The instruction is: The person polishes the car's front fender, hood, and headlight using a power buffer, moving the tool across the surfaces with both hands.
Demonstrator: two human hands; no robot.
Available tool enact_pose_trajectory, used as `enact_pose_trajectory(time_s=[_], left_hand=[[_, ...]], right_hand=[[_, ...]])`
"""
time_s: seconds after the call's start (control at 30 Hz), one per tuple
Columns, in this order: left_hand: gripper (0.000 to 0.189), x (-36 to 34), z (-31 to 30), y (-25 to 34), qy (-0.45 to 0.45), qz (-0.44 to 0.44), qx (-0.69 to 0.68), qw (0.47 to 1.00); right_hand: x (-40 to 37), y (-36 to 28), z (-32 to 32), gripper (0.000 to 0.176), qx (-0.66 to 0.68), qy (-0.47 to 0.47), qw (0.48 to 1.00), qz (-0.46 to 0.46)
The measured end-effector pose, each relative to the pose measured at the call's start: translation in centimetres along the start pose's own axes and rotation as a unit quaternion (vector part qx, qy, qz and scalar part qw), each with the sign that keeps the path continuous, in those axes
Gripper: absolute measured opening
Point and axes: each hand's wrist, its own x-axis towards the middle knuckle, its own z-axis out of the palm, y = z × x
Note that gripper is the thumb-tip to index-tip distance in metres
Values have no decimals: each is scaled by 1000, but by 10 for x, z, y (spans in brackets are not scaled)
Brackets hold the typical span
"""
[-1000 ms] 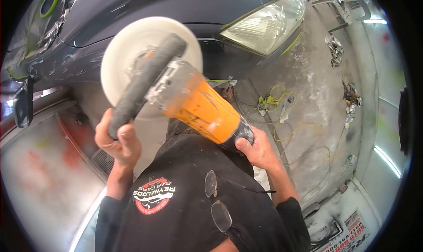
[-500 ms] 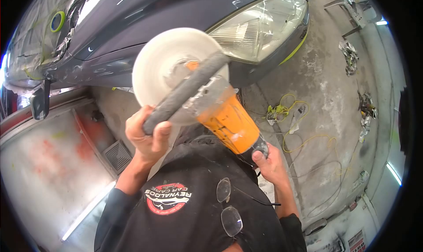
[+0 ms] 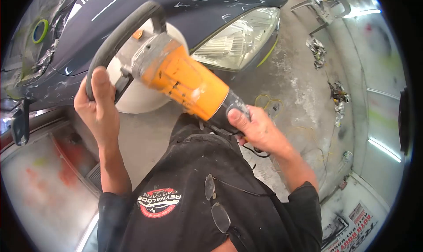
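My left hand (image 3: 102,106) is wrapped round one side of the looped grey front handle of an orange polisher (image 3: 189,82). My right hand (image 3: 260,127) grips the black rear end of the polisher, thumb on top. A round white buffing pad (image 3: 145,95) shows under the tool head, partly hidden by it and by the handle. Pad and tool head overlap the dark grey car fender (image 3: 132,14) in this view. The cloudy headlight (image 3: 235,42) lies just right of the pad.
Masking film (image 3: 22,44) covers the car's far left, with a green-rimmed round thing (image 3: 40,31) on it. A side mirror (image 3: 20,122) juts out at left. Yellow cord (image 3: 264,101) and crumpled masking scraps (image 3: 316,53) lie on the floor. A chair (image 3: 324,7) stands at upper right.
The polisher has swung left and turned, so its loop handle and orange body now face up and the pad sits beneath. Both hands moved with it, still gripping. The view has shifted somewhat.
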Motion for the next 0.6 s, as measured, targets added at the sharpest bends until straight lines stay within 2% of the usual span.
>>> enact_pose_trajectory(time_s=[0.17, 0.3, 0.4, 0.47, 0.6], left_hand=[[33, 19, 44, 11, -17, 0, 18, 1000], [35, 17, 93, 14, -37, 28, 4, 999], [27, 16, 129, 10, -70, 25, 4, 997], [24, 19, 164, 4, -79, 74, -13, 994], [31, 28, 239, -12, -132, 115, 1, 985]], right_hand=[[-10, -9, -37, 74, 20, 8, 999, 32], [-19, -2, -63, 69, 25, 66, 997, 17], [-23, 17, -99, 66, 29, 81, 996, 10], [-25, 32, -125, 64, 33, 76, 996, 14], [-28, 75, -170, 73, 79, 139, 987, -7]])
